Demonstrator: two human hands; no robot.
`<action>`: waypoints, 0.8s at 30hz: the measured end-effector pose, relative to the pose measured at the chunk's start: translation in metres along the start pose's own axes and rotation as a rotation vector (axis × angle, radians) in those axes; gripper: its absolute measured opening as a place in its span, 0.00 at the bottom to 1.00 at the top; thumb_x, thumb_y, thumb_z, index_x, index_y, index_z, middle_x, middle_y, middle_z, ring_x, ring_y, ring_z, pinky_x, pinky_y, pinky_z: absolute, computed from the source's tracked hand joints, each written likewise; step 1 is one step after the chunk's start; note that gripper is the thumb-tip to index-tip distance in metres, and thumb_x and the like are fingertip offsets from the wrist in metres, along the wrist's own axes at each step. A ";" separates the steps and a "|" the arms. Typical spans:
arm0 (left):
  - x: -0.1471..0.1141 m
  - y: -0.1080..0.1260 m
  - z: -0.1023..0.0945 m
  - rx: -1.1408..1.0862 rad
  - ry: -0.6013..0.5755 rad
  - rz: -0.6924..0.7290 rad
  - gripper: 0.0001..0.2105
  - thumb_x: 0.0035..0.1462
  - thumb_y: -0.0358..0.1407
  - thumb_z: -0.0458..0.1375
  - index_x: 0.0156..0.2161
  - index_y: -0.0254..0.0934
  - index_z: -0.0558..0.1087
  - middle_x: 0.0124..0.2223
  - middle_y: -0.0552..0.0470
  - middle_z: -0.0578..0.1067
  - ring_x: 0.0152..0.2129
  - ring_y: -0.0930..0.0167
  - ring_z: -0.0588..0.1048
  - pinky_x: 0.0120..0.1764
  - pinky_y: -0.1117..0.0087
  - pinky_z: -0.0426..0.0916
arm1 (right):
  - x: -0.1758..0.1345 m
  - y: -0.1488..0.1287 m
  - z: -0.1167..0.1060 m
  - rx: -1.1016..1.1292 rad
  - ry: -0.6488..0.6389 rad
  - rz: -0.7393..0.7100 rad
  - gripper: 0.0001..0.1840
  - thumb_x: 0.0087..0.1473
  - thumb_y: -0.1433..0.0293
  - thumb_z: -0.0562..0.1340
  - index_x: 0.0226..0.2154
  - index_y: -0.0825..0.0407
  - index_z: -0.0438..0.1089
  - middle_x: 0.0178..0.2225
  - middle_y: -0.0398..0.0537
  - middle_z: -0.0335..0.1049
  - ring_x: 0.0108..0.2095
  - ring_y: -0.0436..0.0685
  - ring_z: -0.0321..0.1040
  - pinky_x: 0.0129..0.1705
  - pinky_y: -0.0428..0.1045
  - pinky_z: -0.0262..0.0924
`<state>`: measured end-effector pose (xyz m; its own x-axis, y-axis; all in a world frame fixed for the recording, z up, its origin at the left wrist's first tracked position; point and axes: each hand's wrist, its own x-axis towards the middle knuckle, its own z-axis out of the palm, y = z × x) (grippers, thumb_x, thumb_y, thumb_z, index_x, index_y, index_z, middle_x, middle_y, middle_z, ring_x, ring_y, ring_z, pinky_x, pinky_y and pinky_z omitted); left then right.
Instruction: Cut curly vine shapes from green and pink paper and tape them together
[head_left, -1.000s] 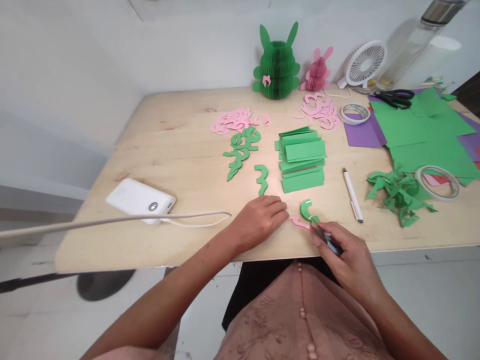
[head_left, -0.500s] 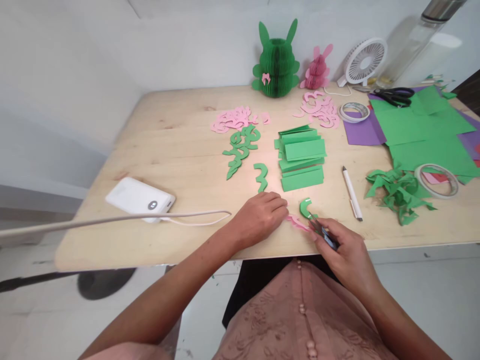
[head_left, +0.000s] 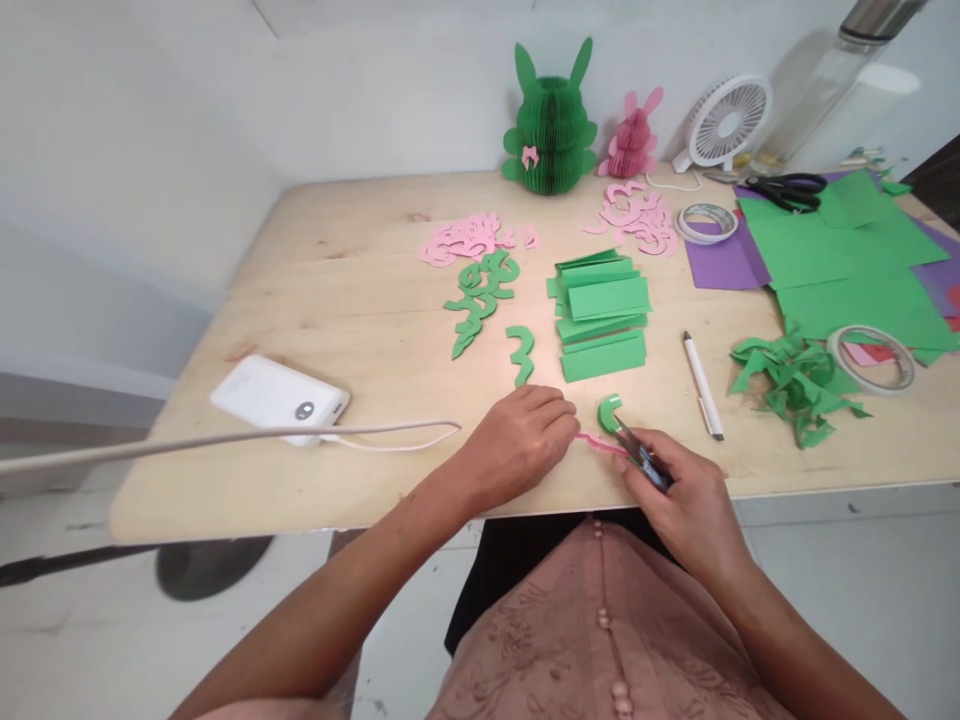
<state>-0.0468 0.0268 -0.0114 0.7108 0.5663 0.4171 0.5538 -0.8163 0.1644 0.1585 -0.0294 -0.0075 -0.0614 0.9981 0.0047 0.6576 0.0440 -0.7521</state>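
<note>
My left hand (head_left: 529, 440) rests near the table's front edge with its fingers closed on one end of a pink paper strip (head_left: 600, 444), which shows edge-on. To its right, my right hand (head_left: 686, 490) is wrapped around small scissors (head_left: 641, 458) with grey blades and a bluish handle. The strip's other end reaches the right fingertips; whether they pinch it I cannot tell. A curved green paper piece (head_left: 609, 412) with a glossy white streak lies at the blade tips. Just beyond my left hand is a wavy green cutout (head_left: 521, 352).
Behind lie folded green strips (head_left: 604, 315), green cutouts (head_left: 484, 290) and pink cutouts (head_left: 465, 240). A pen (head_left: 703, 385), green scraps (head_left: 802, 385) and a tape roll (head_left: 874, 360) are rightward. A power bank (head_left: 277, 395) and cable (head_left: 225, 438) lie left. Paper rabbits (head_left: 555, 130) stand behind.
The pink strip has turned from showing its wavy face to showing a thin edge. Both hands keep nearly the same place and hold.
</note>
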 end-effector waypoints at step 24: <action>0.001 0.008 -0.005 -0.137 -0.046 -0.089 0.08 0.62 0.30 0.52 0.44 0.32 0.71 0.45 0.44 0.77 0.46 0.65 0.73 0.49 0.60 0.68 | 0.005 -0.007 -0.001 0.289 -0.022 0.172 0.14 0.55 0.59 0.61 0.38 0.51 0.74 0.36 0.48 0.77 0.36 0.57 0.72 0.38 0.49 0.64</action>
<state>-0.0437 0.0207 -0.0055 0.6823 0.6391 0.3549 0.5532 -0.7688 0.3207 0.1540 -0.0251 -0.0018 0.0133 0.9886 -0.1502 0.4200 -0.1418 -0.8964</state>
